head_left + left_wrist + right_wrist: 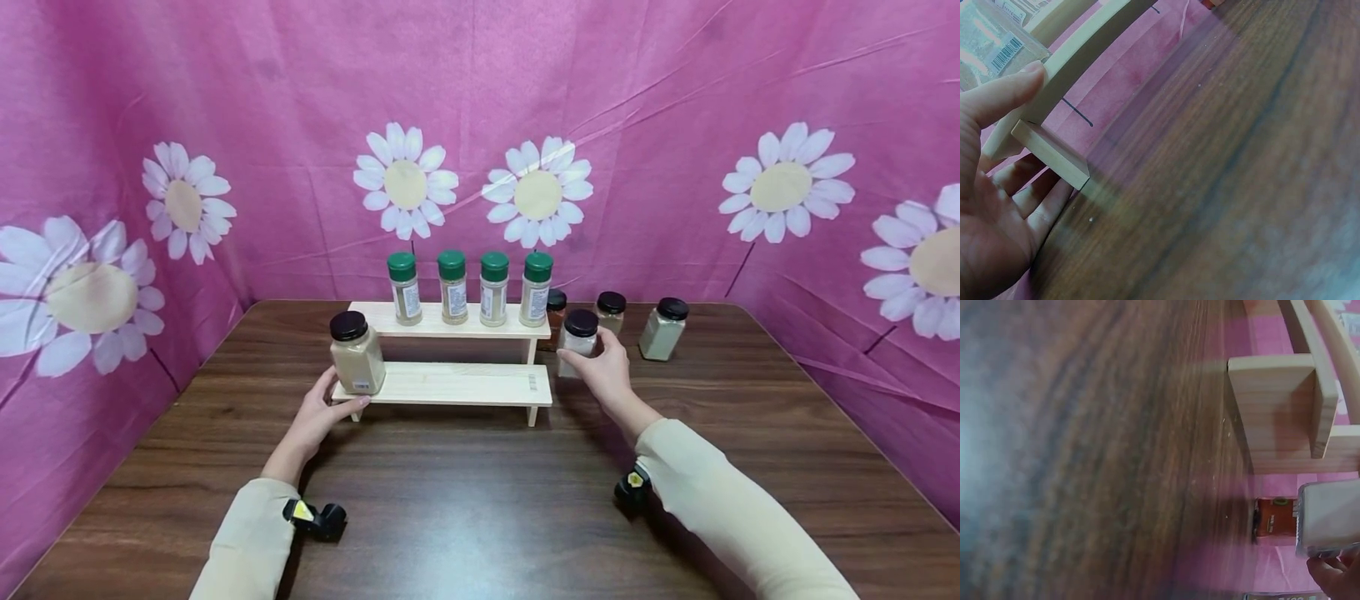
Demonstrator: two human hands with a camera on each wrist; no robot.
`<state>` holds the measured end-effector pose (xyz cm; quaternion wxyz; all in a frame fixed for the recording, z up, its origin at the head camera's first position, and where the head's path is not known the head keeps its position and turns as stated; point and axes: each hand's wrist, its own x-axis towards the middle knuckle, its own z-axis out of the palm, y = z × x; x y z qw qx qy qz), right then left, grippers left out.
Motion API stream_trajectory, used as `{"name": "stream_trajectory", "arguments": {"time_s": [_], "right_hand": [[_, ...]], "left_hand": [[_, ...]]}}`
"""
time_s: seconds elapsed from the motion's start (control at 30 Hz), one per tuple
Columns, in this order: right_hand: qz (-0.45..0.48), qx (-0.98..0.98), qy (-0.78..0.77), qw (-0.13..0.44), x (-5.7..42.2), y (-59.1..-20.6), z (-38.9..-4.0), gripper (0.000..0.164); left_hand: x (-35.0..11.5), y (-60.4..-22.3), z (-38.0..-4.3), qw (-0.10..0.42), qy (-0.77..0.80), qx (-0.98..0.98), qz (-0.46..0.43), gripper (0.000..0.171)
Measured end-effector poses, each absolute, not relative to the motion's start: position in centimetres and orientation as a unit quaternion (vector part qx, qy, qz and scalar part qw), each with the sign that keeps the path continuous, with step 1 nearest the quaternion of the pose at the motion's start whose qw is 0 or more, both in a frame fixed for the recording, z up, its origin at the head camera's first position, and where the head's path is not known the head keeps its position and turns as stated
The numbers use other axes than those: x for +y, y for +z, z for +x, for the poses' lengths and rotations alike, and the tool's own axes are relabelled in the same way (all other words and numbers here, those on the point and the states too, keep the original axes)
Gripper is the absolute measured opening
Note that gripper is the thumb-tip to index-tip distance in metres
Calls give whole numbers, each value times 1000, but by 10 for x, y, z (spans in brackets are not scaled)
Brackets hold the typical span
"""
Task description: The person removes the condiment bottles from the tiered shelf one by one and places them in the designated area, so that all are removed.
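Observation:
A two-step wooden spice rack (pixel 450 385) stands on the table. My left hand (pixel 318 417) grips the left end of its lower step; in the left wrist view the thumb (pixel 1013 90) lies along the step's edge and the fingers reach around the leg (pixel 1054 156). Right above that thumb sits a black-lidded jar of beige powder (pixel 358 362). To the right of the rack, my right hand (pixel 609 372) holds a black-lidded jar of white contents (pixel 577 333) between thumb and fingers. The right wrist view shows this jar (pixel 1332 515) raised off the table, its base toward the camera.
Several green-capped shakers, such as the leftmost one (pixel 406 290), line the upper step. Behind the held jar stand a jar with red-orange contents (pixel 555 310) and another black-lidded jar (pixel 611 310). A pale green jar (pixel 662 331) stands farther right. Pink floral cloth (pixel 645 100) surrounds the table.

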<state>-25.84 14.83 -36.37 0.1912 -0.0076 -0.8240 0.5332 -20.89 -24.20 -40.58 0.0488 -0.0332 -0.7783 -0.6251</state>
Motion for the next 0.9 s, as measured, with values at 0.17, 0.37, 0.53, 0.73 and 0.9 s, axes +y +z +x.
{"name": "stream_trajectory", "arguments": {"time_s": [0.17, 0.37, 0.53, 0.73, 0.9], "right_hand": [[-1, -828, 530, 181, 147, -367, -265, 51], [-11, -830, 534, 164, 144, -371, -270, 55], [-11, -819, 550, 163, 140, -373, -271, 52], [-11, -809, 568, 153, 137, -375, -272, 52], [-9, -815, 562, 144, 137, -378, -274, 53]], "left_hand": [[-242, -406, -208, 47, -626, -778, -30, 72], [-242, -405, -208, 46, -628, -777, -33, 71], [-242, -405, -208, 43, -627, -777, -30, 72], [-242, -406, -209, 43, -627, -777, -30, 71], [-242, -406, -210, 46, -633, -772, -35, 70]]}}
